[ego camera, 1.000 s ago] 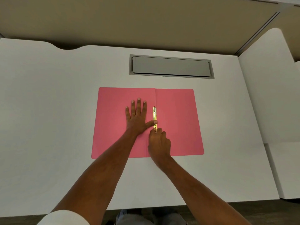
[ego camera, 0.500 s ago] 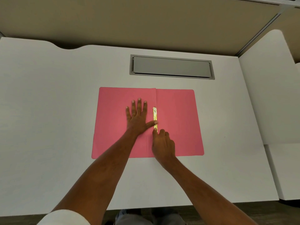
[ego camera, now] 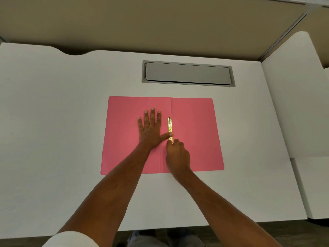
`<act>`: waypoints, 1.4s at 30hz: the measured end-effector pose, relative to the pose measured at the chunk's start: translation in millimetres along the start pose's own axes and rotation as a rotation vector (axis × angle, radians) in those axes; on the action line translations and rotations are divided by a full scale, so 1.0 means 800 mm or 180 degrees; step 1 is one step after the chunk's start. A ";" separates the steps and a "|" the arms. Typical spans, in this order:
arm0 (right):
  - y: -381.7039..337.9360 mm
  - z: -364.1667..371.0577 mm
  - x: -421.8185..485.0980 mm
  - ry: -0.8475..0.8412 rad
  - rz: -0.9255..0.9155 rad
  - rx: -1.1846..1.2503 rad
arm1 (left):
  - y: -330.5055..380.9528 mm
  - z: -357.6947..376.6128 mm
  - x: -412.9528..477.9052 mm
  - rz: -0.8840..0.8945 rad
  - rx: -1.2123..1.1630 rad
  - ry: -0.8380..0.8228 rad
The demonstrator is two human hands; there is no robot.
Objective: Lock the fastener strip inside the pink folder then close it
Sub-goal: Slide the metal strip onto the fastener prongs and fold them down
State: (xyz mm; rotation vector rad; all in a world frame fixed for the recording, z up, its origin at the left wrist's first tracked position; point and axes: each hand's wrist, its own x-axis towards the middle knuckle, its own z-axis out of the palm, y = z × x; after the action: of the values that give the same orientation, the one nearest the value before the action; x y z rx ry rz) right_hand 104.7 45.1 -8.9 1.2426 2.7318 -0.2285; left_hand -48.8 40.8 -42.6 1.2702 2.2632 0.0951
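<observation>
A white desk [ego camera: 53, 122] is seen from above, filling most of the view, with a tan partition wall [ego camera: 142, 24] behind it at 12 o'clock. At the lower left, toward 7 o'clock, a white sleeve [ego camera: 71, 239] is seen at the frame's edge, and a bare forearm reaches from it up toward the middle of the desk.

A pink folder [ego camera: 195, 131] lies open and flat at the center of the desk, its two leaves spread left and right of a central crease. The left hand [ego camera: 151, 129] is laid palm down on the left leaf, fingers spread wide and pointing to 12 o'clock. Its thumb is stretched toward 3 o'clock, and the tip is pressed onto the fastener strip [ego camera: 170, 126].

The strip is a narrow yellow metal bar, lying along the crease just right of it and running from 12 to 6 o'clock. The right hand [ego camera: 178, 154] is set at the strip's near end, at 6 o'clock from the left thumb. Its fingers are curled in narrowly over that end; whether the strip is pinched cannot be told.

Beyond the folder, at 12 o'clock, a grey rectangular hatch [ego camera: 187, 73] is set into the desk. At the far right, toward 3 o'clock, a second white surface [ego camera: 293, 104] adjoins the desk.
</observation>
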 end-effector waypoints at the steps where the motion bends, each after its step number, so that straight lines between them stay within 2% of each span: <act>1: 0.001 0.000 0.000 -0.0006 0.0008 0.0034 | 0.000 0.000 0.000 0.0005 0.0000 0.0011; 15: 0.013 0.011 0.000 -0.0252 -0.0283 -0.0044 | -0.003 -0.002 0.002 0.0062 -0.0156 -0.0058; 21: 0.028 0.024 0.006 -0.0054 -0.0432 0.0193 | -0.006 -0.008 0.005 0.0155 -0.0248 -0.0290; 31: 0.068 0.014 0.011 -0.0115 -0.0469 0.0408 | -0.008 -0.006 0.005 0.0157 -0.0252 -0.0286; 37: 0.057 0.020 0.001 -0.0251 -0.0600 0.0530 | -0.009 -0.005 0.005 0.0146 -0.0273 -0.0226; 42: 0.054 0.017 -0.007 -0.0234 -0.0425 0.0813 | -0.009 -0.001 0.003 0.0164 -0.0271 -0.0119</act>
State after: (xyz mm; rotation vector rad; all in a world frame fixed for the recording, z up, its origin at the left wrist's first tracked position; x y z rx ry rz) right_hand 142.1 66.5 -25.0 1.0804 2.7900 -0.6419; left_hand -55.8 38.6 -45.0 1.2754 2.1716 0.1831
